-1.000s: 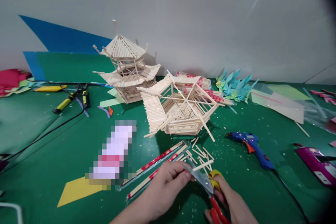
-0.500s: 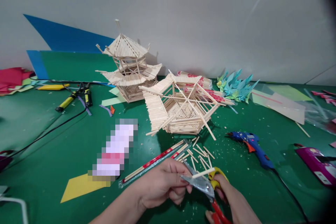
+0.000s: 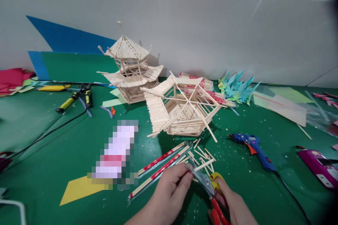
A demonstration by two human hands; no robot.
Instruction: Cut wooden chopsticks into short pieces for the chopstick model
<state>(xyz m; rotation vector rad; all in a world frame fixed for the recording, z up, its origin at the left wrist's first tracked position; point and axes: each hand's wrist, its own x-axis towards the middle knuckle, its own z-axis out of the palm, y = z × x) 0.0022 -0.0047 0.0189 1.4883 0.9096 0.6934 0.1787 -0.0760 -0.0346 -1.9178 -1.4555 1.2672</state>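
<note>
My right hand [image 3: 228, 197] grips scissors [image 3: 205, 181] with one yellow and one red handle loop, their blades pointing up and left. A short wooden stick [image 3: 204, 165] lies across by the blades, and my left hand [image 3: 174, 188] is closed in a pinch at its near end. Fingers partly hide the blade tips, so I cannot tell whether the stick sits between the blades. Just beyond, cut wooden pieces [image 3: 203, 153] lie scattered. Two wrapped chopstick packets [image 3: 158, 175] with red bands rest left of them. Behind stands a half-roofed hexagonal stick frame [image 3: 158, 112].
A stick pagoda [image 3: 128, 81] stands at the back. A blue glue gun [image 3: 255, 146] lies right, its cord running forward, near a purple device [image 3: 317, 167]. Pliers [image 3: 71, 100], yellow paper [image 3: 79, 190] and a blurred-out object [image 3: 116, 151] lie left. Teal folded paper [image 3: 239, 88] sits behind.
My left hand has shifted and turned, with its fingertips pinched closer to the blades. The scissor blades are closer together. The stick has moved slightly up, and more of the wrapped packets shows.
</note>
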